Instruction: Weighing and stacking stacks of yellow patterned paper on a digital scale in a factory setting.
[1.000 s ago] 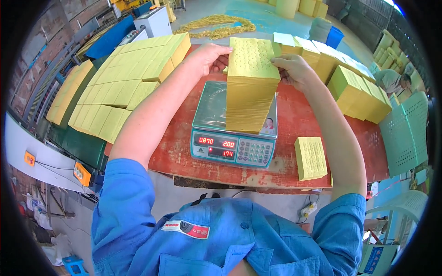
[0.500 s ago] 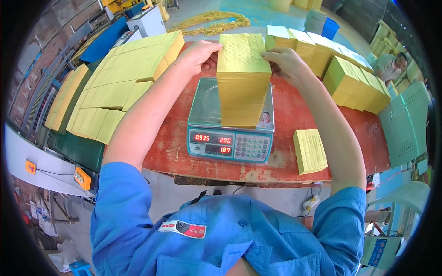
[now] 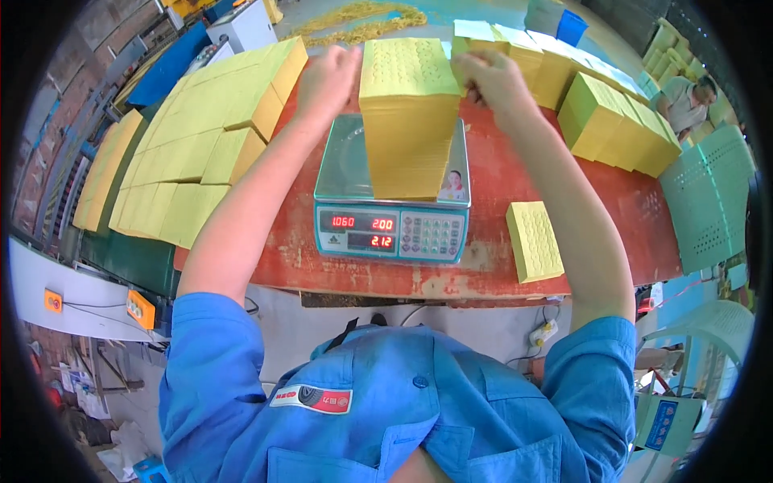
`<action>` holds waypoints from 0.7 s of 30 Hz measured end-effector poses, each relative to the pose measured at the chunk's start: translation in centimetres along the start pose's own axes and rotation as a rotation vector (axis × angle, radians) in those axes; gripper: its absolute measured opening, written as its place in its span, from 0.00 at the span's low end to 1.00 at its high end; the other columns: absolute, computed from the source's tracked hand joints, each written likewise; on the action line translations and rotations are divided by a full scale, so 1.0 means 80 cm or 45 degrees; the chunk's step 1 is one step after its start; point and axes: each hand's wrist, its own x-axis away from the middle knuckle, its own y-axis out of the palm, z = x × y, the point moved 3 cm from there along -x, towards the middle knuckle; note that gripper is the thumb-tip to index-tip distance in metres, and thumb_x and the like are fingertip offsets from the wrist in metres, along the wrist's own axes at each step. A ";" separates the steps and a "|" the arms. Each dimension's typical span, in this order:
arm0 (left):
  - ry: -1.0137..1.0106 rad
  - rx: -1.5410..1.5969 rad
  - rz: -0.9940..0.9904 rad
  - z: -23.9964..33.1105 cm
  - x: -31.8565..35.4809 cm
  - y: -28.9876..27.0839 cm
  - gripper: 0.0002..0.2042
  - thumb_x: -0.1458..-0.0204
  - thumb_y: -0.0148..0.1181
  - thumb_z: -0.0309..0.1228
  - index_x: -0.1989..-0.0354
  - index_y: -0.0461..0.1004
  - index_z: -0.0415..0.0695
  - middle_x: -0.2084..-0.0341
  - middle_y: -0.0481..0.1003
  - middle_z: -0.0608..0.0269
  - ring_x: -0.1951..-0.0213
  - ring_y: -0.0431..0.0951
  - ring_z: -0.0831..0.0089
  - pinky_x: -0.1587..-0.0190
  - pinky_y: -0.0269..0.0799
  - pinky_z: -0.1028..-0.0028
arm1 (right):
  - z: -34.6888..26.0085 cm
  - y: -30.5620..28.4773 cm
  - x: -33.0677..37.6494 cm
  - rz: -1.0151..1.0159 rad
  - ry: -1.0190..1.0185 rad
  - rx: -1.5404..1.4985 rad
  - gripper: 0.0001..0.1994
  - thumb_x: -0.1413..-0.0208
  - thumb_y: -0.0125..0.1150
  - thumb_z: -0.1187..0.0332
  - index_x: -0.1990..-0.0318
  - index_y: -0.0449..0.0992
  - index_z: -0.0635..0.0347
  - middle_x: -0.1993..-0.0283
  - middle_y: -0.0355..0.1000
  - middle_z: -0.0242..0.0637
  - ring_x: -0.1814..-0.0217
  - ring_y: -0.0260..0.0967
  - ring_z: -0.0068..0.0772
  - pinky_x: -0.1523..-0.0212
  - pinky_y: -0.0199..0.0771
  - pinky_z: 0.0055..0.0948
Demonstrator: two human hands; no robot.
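A tall stack of yellow embossed paper (image 3: 407, 145) stands upright on the metal pan of a digital scale (image 3: 391, 233), whose red display is lit. My left hand (image 3: 328, 80) is raised beside the stack's upper left, with a small gap between them; its fingers are loosely bent and hold nothing I can see. At the upper right corner is my right hand (image 3: 495, 80), slightly blurred, thumb and fingers apart and curled, close to the paper. A smaller yellow paper bundle (image 3: 535, 241) lies on the red table (image 3: 491, 173), right of the scale and inside my right forearm.
Rows of yellow paper stacks (image 3: 201, 105) fill the left side on a dark green surface (image 3: 133, 262). More yellow stacks (image 3: 616, 129) line the table's far right, near a green perforated panel (image 3: 708, 197). Another person (image 3: 684, 101) is beyond it. A blue bin (image 3: 572, 28) stands behind.
Both hands have come off the stack's top edges and moved slightly up and outward. The scale's display has changed. The whole view has shifted a little.
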 end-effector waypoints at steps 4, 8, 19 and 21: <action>-0.261 0.375 0.176 0.020 0.027 -0.057 0.19 0.38 0.48 0.48 0.55 0.72 0.44 0.77 0.72 0.67 0.76 0.69 0.82 0.75 0.64 0.78 | 0.003 -0.056 0.025 0.131 -0.112 -0.250 0.15 0.40 0.59 0.62 0.53 0.75 0.65 0.76 0.67 0.30 0.79 0.63 0.22 0.78 0.62 0.23; -0.288 0.432 0.320 -0.005 0.049 -0.098 0.17 0.36 0.48 0.44 0.49 0.70 0.45 0.69 0.73 0.64 0.72 0.71 0.80 0.70 0.68 0.78 | 0.026 -0.088 0.077 0.072 -0.084 -0.367 0.14 0.38 0.57 0.64 0.52 0.75 0.65 0.74 0.67 0.29 0.76 0.63 0.21 0.76 0.60 0.22; -0.396 0.526 0.409 0.047 0.105 -0.076 0.16 0.35 0.45 0.42 0.48 0.68 0.45 0.70 0.69 0.65 0.74 0.67 0.81 0.76 0.64 0.80 | 0.127 -0.124 0.142 -0.105 0.285 -0.523 0.15 0.37 0.53 0.69 0.45 0.70 0.64 0.72 0.67 0.28 0.75 0.63 0.18 0.75 0.60 0.20; -0.387 0.532 0.409 0.053 0.109 -0.075 0.16 0.34 0.45 0.42 0.47 0.68 0.45 0.70 0.70 0.65 0.74 0.67 0.81 0.75 0.64 0.81 | 0.127 -0.127 0.146 -0.124 0.286 -0.524 0.15 0.37 0.53 0.70 0.45 0.70 0.64 0.72 0.67 0.27 0.75 0.63 0.18 0.75 0.61 0.20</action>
